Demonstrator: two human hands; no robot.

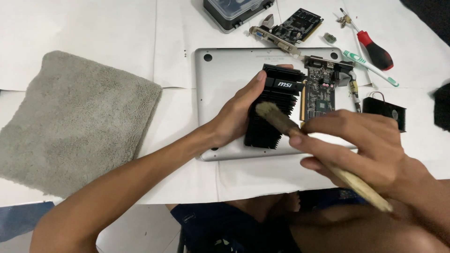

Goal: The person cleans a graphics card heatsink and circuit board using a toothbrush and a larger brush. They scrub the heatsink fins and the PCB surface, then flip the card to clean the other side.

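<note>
My left hand (pixel 237 112) grips a black finned heatsink (pixel 276 105) by its left side, holding it over an upturned silver laptop (pixel 225 70). My right hand (pixel 361 143) holds a wooden-handled paintbrush (pixel 300 131), its dusty bristles touching the heatsink's fins near the middle. A bare green graphics card (pixel 321 89) lies on the laptop just right of the heatsink.
A grey towel (pixel 75 122) lies at the left. Behind the laptop are a second circuit card (pixel 293 27), a clear plastic box (pixel 234 11), a red-handled screwdriver (pixel 372 47) and a toothbrush (pixel 370 68). A small black heatsink (pixel 385 111) sits at the right.
</note>
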